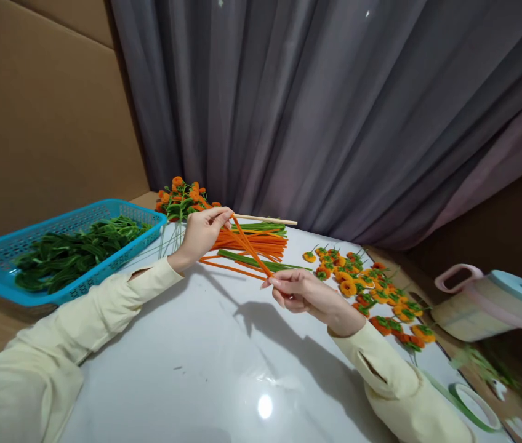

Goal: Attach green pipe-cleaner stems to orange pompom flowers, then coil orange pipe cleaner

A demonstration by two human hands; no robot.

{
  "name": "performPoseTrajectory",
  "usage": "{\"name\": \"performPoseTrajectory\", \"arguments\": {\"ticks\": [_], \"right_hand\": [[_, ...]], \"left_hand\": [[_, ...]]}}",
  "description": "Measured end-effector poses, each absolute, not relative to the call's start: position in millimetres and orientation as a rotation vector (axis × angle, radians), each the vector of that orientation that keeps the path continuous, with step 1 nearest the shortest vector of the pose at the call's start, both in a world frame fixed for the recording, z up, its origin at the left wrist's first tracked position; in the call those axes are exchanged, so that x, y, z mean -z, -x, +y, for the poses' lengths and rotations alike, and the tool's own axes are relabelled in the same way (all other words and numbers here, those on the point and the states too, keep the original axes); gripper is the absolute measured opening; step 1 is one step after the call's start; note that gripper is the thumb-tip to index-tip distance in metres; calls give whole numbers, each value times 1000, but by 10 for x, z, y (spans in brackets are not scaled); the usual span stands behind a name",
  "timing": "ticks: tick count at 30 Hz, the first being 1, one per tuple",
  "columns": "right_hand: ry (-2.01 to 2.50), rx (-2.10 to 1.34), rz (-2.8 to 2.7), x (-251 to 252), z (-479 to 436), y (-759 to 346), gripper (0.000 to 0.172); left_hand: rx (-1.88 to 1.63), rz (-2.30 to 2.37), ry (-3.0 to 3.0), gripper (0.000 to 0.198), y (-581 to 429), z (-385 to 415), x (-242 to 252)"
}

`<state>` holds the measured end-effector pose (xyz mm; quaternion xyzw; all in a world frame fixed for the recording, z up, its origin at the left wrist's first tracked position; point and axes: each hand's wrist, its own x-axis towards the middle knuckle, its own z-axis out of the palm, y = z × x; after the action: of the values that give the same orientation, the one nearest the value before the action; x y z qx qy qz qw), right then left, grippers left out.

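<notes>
Several orange pipe cleaners [249, 247] stretch between my two hands above the white table. At their upper left end, my left hand [204, 232] is closed, pinching them between thumb and fingers. My right hand [309, 294] pinches the lower right end with its fingertips. Beneath and behind them lies a pile of orange pipe cleaners [270, 246], with green pipe cleaners [270, 231] along its far side. A thin wooden stick [270, 219] lies at the back, passing behind my left hand.
A blue basket [125, 266] of green fuzzy leaves [76, 252] stands at the left. Orange flowers on stems [180, 195] lie behind it. Many yellow and orange flower heads [372, 286] cover the table's right side. A lidded cup [487, 304] and a green tape roll [476, 406] sit further right.
</notes>
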<state>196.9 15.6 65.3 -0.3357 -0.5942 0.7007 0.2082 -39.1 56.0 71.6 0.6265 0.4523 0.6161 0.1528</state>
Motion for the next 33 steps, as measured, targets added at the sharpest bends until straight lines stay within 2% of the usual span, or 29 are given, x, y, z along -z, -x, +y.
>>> {"name": "performPoseTrajectory", "arguments": {"ticks": [4,8,10,13,17,22,26,30,33], "right_hand": [[1096,-1105,-2149,-670,195,-2030,28],[860,-247,-2346,-704,211,-2132,29],[702,-52,-2358,-757,193,-2172,35],[530,54,-2337,-866,126,-2182,39],[455,-113,-2153,-959,16,-2136,34],[787,-732,-1628,-1004,-15,-2129,13],[840,-1171,-1247,-1060,83,-2169,17],[874,-1338,-1067,-1069,232,-2227,17],[841,-1396,-1003,-1060,303,-2265,10]], "left_hand": [[-1606,1382,-1849,28,455,556,-822],[-1357,1345,-1777,33,513,549,-901],[-1274,1321,-1643,33,539,578,-886],[-1198,1274,-1451,30,557,636,-808],[-1145,1275,-1379,29,527,682,-700],[-1040,1254,-1371,29,433,677,-629],[-977,1245,-1430,29,361,641,-606],[-950,1242,-1505,30,318,582,-645],[-946,1230,-1546,27,314,546,-695]]}}
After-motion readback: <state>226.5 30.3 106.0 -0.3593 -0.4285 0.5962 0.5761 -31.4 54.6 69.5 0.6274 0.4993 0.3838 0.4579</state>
